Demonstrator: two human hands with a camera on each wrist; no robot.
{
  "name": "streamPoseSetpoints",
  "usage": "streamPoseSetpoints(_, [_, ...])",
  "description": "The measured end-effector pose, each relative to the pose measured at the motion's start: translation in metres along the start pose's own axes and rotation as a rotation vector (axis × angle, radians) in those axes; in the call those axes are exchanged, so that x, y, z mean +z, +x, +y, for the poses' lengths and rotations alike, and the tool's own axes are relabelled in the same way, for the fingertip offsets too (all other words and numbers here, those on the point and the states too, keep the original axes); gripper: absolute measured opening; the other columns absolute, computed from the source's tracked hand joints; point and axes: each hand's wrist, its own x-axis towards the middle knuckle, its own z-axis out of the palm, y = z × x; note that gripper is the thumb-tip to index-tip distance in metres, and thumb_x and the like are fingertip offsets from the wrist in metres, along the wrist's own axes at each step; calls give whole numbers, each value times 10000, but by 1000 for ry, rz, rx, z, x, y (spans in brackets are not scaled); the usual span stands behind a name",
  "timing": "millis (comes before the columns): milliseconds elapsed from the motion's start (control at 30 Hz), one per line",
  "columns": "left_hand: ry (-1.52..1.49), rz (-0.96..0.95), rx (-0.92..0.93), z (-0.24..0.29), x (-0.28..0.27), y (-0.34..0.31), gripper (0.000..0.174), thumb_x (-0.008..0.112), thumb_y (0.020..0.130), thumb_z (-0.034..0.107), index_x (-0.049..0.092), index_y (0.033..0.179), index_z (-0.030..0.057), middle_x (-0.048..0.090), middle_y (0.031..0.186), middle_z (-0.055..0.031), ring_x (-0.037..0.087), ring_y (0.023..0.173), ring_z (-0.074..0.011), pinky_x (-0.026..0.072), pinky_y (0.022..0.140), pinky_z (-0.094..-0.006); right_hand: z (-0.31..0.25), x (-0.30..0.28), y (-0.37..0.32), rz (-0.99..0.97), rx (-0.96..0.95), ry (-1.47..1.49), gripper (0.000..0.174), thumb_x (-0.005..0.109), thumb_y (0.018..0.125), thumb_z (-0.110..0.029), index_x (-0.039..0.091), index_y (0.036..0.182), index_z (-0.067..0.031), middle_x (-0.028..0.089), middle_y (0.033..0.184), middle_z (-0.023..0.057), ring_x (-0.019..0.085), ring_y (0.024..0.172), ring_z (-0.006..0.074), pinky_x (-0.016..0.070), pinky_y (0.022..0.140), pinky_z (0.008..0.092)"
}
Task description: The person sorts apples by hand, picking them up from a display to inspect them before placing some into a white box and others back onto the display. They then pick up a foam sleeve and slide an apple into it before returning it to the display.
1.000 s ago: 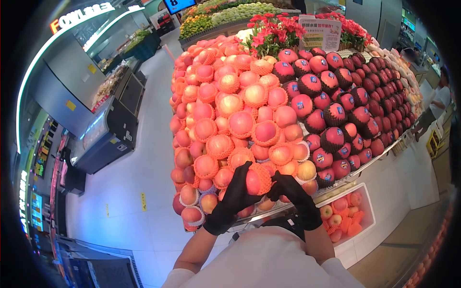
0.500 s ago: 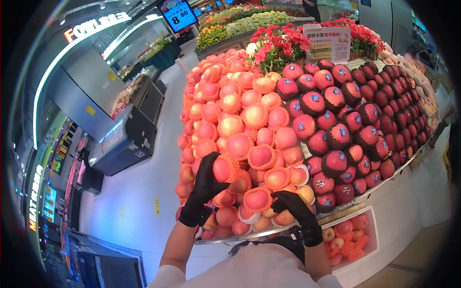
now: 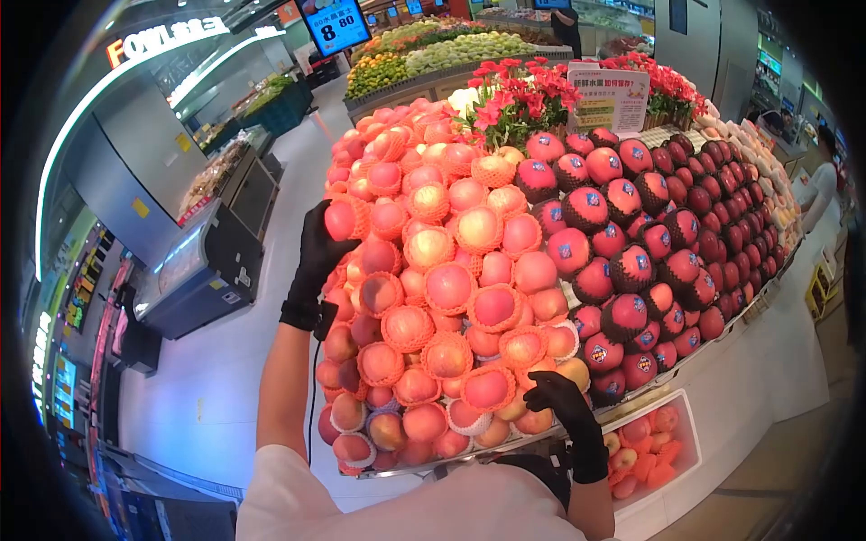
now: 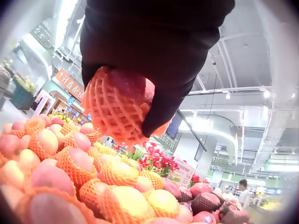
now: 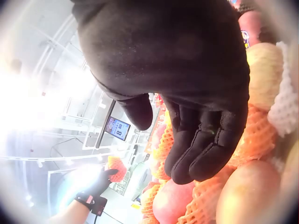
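Note:
My left hand, in a black glove, grips a red apple in an orange foam net at the left edge of the apple pile. The left wrist view shows thumb and fingers around the netted apple, held above other apples. In a matching black glove, my right hand hovers over the pile's front edge with loosely bent fingers and nothing in them. Closest to it sits a netted apple, just left of its fingertips.
Dark red apples in black nets fill the stand's right side. Red flowers and a printed sign stand at the back. Below the front edge is a white box of apples. A dark display case stands across the aisle.
The left hand has taken a netted apple from near the front and carried it to the pile's far left. The right hand has drawn back from the apple that both hands were handling.

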Motion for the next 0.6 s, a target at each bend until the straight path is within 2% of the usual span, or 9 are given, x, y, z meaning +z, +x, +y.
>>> streamPoseSetpoints(67, [31, 48, 77, -50, 0, 23, 915, 918, 548, 107, 477, 1343, 6, 521, 1275, -158, 542, 1207, -303, 451, 1039, -404, -4, 4, -5, 27, -16, 9, 322, 523, 1020, -228, 590, 1267, -31, 710, 942, 113, 683, 843, 170, 547, 777, 303])
streamPoseSetpoints(167, [-8, 45, 99, -79, 0, 59, 923, 921, 538, 111, 481, 1342, 5, 527, 1271, -165, 538, 1213, -309, 449, 1040, -406, 8, 1, -4, 46, -5, 16, 326, 530, 1007, -216, 596, 1269, -34, 711, 946, 107, 685, 857, 168, 544, 781, 292])
streamPoseSetpoints(200, [62, 39, 96, -88, 1, 70, 924, 927, 529, 132, 495, 1336, 6, 539, 1262, -167, 538, 1213, -322, 446, 1042, -406, 12, 0, -4, 41, 1, 13, 328, 538, 996, -206, 603, 1265, -29, 711, 948, 99, 684, 866, 164, 539, 793, 289])
streamPoseSetpoints(300, [90, 6, 77, -100, 18, 98, 931, 935, 513, 157, 511, 1329, 10, 545, 1274, -171, 539, 1209, -334, 445, 1039, -408, 8, 11, -9, 120, 17, 41, 339, 554, 990, -238, 612, 1252, -31, 700, 938, 71, 668, 852, 164, 534, 791, 302])
streamPoseSetpoints(333, [80, 30, 121, -109, 30, 106, 943, 936, 492, 159, 520, 1325, 13, 557, 1276, -176, 535, 1210, -344, 447, 1031, -414, 9, 11, -7, 118, 19, -27, 348, 542, 1000, -262, 615, 1252, -34, 698, 952, 70, 665, 859, 166, 534, 800, 315])
streamPoseSetpoints(500, [170, -77, 140, -129, 77, 137, 941, 910, 447, 125, 548, 1307, 2, 585, 1266, -205, 544, 1206, -362, 451, 1027, -414, -26, 41, -20, 214, -49, 2, 339, 552, 1002, -270, 635, 1222, -26, 705, 945, 83, 669, 840, 173, 536, 788, 310])
streamPoseSetpoints(600, [263, -105, 196, -133, 100, 144, 948, 891, 446, 130, 545, 1319, -1, 584, 1278, -238, 547, 1194, -394, 456, 1031, -419, -22, 39, -17, 257, -39, 57, 341, 563, 996, -260, 628, 1222, -13, 710, 939, 101, 674, 820, 177, 536, 773, 299])
